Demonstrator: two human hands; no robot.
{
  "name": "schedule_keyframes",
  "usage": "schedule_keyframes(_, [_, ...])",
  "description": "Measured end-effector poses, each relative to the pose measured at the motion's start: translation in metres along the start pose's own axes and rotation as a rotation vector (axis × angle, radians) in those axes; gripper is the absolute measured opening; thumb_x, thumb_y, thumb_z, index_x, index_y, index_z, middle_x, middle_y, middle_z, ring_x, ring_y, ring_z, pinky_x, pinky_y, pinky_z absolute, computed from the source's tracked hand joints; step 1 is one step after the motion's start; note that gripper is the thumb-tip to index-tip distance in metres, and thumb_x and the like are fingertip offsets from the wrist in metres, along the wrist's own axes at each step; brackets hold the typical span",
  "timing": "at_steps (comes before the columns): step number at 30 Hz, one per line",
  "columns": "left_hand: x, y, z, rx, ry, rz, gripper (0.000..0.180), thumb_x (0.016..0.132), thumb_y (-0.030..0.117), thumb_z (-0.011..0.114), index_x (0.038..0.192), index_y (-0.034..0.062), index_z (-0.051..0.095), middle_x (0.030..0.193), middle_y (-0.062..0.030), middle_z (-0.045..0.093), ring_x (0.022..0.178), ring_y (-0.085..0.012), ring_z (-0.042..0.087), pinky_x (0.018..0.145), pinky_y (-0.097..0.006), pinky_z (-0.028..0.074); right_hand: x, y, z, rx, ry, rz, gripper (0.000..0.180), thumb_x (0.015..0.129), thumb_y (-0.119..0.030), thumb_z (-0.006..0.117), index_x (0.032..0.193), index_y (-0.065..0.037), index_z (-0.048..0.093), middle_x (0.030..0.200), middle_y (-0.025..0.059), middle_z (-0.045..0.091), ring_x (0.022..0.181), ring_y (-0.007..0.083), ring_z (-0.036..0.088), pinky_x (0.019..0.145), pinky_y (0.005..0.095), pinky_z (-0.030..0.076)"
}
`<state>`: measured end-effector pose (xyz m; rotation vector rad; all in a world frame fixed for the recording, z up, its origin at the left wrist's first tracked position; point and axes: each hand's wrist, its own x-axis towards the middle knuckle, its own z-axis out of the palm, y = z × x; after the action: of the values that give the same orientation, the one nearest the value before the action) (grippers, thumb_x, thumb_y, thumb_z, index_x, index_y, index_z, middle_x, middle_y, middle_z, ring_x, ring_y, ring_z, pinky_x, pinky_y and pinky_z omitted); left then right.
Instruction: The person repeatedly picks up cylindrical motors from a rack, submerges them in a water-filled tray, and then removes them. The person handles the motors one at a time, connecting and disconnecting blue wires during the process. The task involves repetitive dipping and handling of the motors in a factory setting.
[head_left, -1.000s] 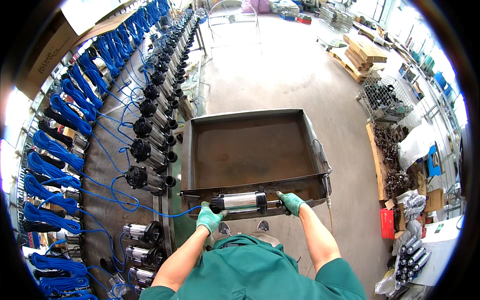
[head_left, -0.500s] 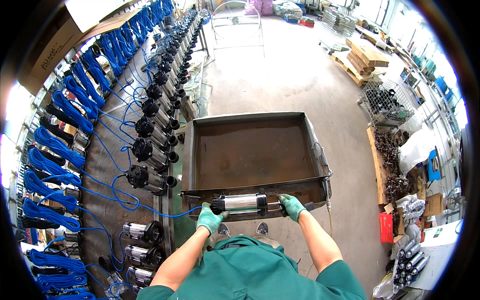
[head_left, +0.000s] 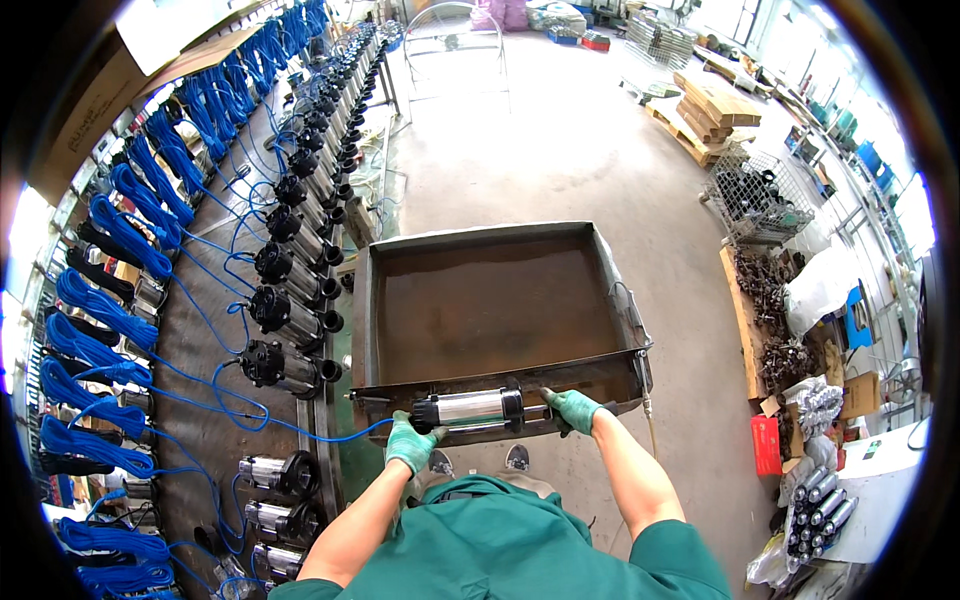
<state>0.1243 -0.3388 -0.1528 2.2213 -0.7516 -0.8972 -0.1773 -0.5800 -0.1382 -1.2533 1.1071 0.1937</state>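
A cylindrical steel pump (head_left: 468,409) with black end caps was held level across the near rim of a large rusty metal tray (head_left: 490,300), at about 6 o'clock of the tray. The left hand (head_left: 411,442), in a green glove, was closed around the pump's black left end, from which a blue cable (head_left: 300,425) ran off toward 9 o'clock. The right hand (head_left: 572,408), also gloved, was wrapped about the right end, fingers curled close on it.

Compared with the views of a second and half a second before, very little was altered: the pump was kept at the same place on the rim, both hands stayed on its ends, and only a slight shift of the head view was noticed. From this it was judged that the pump was being steadied or checked over the tray rather than carried away.

At 9 to 11 o'clock a long bench (head_left: 200,340) was lined with a row of similar pumps (head_left: 285,315) and coils of blue cable (head_left: 110,315). At 3 o'clock, on the floor, a wire basket of dark parts (head_left: 760,195) was seen, and stacked wooden boards (head_left: 715,105) lay at 1 o'clock.
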Motion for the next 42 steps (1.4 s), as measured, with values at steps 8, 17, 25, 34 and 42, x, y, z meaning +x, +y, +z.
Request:
schedule_keyframes(8, [0.002,-0.008,0.002,-0.028,0.019,0.056,0.064,0.079,0.027,0.095,0.119,0.0003,0.053,0.107,-0.0167,0.073,0.093,-0.0262,0.069,0.087,-0.041,0.056,-0.02,0.018,0.01,-0.83,0.382,-0.537,0.062,0.099,-0.041,0.071,0.152,-0.013,0.053,0.127,0.0216,0.069,0.102,0.0377,0.073,0.089,0.0454,0.059])
schedule_keyframes(17, [0.011,-0.019,0.007,-0.117,0.003,0.068,0.062,0.078,0.02,0.095,0.118,0.0,0.052,0.106,-0.0147,0.073,0.093,-0.0239,0.068,0.087,-0.04,0.056,-0.002,0.03,0.006,-0.517,0.259,-0.491,0.045,0.103,-0.034,0.068,0.141,-0.012,0.065,0.121,0.0192,0.074,0.108,0.0387,0.072,0.089,0.0431,0.059])
schedule_keyframes(25, [0.004,-0.016,0.008,-0.173,0.016,0.066,0.06,0.08,0.013,0.093,0.119,0.0026,0.049,0.106,-0.0124,0.071,0.093,-0.0198,0.067,0.087,-0.037,0.056,0.005,0.037,0.022,-0.446,0.424,-0.467,0.044,0.102,-0.045,0.067,0.128,-0.01,0.071,0.117,0.0187,0.076,0.111,0.04,0.071,0.091,0.047,0.056])
schedule_keyframes(34, [0.011,-0.033,0.016,-0.106,0.088,0.161,0.065,0.08,0.015,0.093,0.123,0.0015,0.046,0.11,-0.0099,0.064,0.097,-0.0206,0.061,0.09,-0.036,0.053,0.005,0.031,0.013,-0.45,0.301,-0.392,0.041,0.103,-0.041,0.063,0.128,-0.009,0.07,0.123,0.0215,0.072,0.116,0.0415,0.066,0.097,0.0487,0.053])
schedule_keyframes(42, [0.002,-0.014,0.009,-0.125,0.005,0.063,0.058,0.084,0.01,0.089,0.119,0.0033,0.044,0.106,-0.0106,0.064,0.093,-0.0187,0.061,0.085,-0.034,0.054,-0.022,0.126,-0.077,-0.521,1.343,-0.257,0.05,0.09,-0.029,0.078,0.13,-0.003,0.062,0.114,0.0213,0.069,0.11,0.0412,0.067,0.097,0.051,0.054])
